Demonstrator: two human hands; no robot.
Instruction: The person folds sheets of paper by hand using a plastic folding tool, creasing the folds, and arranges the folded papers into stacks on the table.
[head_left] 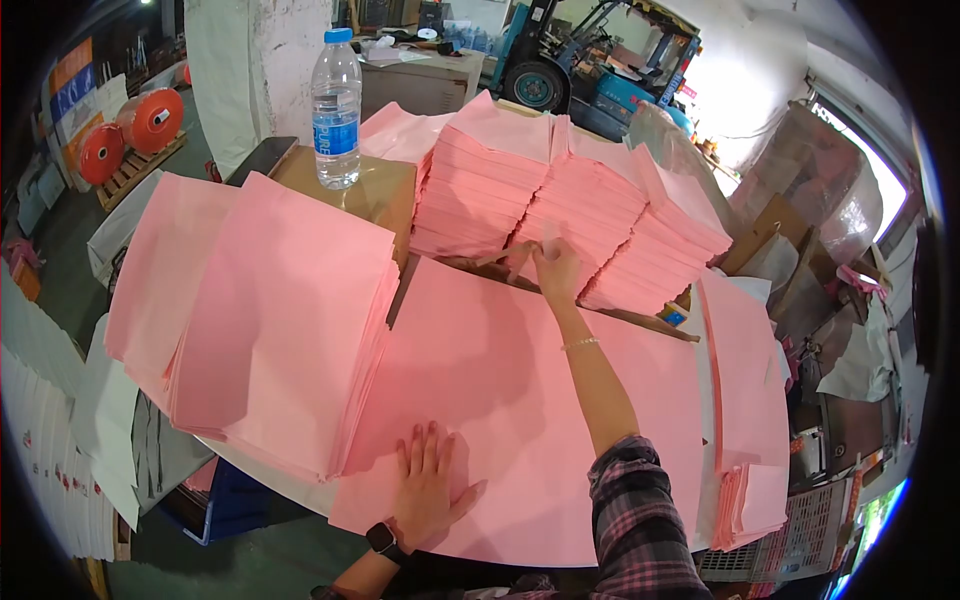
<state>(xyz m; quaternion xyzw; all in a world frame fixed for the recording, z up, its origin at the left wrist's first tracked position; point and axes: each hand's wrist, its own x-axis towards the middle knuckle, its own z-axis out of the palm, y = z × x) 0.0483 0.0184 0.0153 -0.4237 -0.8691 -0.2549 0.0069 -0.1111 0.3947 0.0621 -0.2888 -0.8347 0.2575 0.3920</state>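
My left hand (pixel 428 490) lies flat with fingers spread on a large pink paper sheet (pixel 480 400) in front of me; a dark watch (pixel 384 540) is on its wrist. My right hand (pixel 556 270) reaches forward to the front of the tall pink paper stacks (pixel 585 215). Its fingers are pinched together on a small pale strip, seen against the stack's layered edges. A beaded bracelet (pixel 579 344) circles that wrist below a plaid sleeve (pixel 640 510). At left, a thick pile of folded pink sheets (pixel 285 310) overlaps the large sheet's edge.
A water bottle (pixel 337 110) stands on a brown cardboard box (pixel 385 190) behind the left pile. More pink sheets (pixel 745 370) lie at the right, with a small bundle (pixel 750 505) nearer me. Beyond the table are a teal forklift (pixel 600 85), orange rolls (pixel 150 118) and a grey crate (pixel 800 530).
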